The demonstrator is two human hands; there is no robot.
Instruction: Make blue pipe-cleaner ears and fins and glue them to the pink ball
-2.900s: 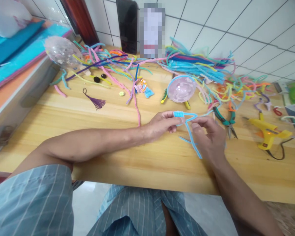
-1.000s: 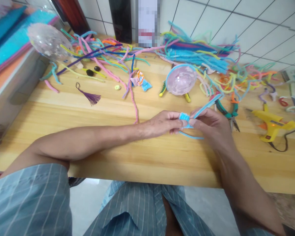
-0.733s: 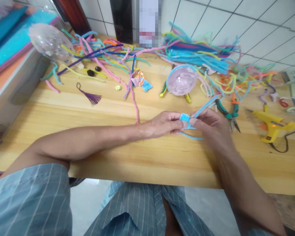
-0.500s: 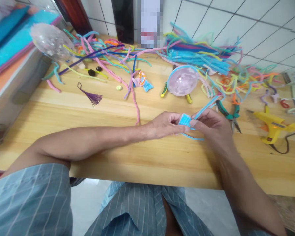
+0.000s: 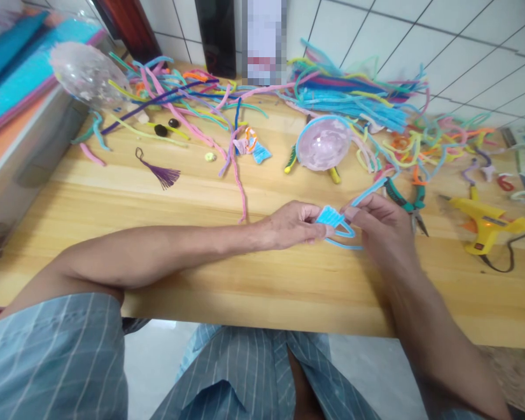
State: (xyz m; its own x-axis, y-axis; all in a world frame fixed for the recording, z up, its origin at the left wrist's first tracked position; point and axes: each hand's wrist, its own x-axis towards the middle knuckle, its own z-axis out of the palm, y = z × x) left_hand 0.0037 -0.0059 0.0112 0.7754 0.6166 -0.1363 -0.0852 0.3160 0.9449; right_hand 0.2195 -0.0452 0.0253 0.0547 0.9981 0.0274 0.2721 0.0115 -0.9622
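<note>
My left hand (image 5: 298, 224) pinches a small light-blue piece (image 5: 330, 216) made of pipe cleaner wound in close rows. A pointed loop juts from its right side, and a loose end curves beneath it. Between the thumb and fingers of my right hand (image 5: 378, 219) is a light-blue pipe cleaner (image 5: 370, 191), its free length slanting up and right. Just beyond the right hand lie green-handled pliers (image 5: 409, 201). Above the hands on the table sits a clear pinkish dome (image 5: 324, 143) with a blue rim.
A yellow glue gun (image 5: 485, 221) with a black cord lies at right. Pipe cleaners (image 5: 350, 102) are heaped along the tiled wall. Toward the left are a purple tassel (image 5: 160, 170), a clear plastic ball (image 5: 87, 73) and a small blue, pink and orange pipe-cleaner piece (image 5: 260, 153).
My right fingers have drawn slightly away from the wound piece, and the pointed loop beside it now shows more openly. My left hand keeps its grip nearly in place.
</note>
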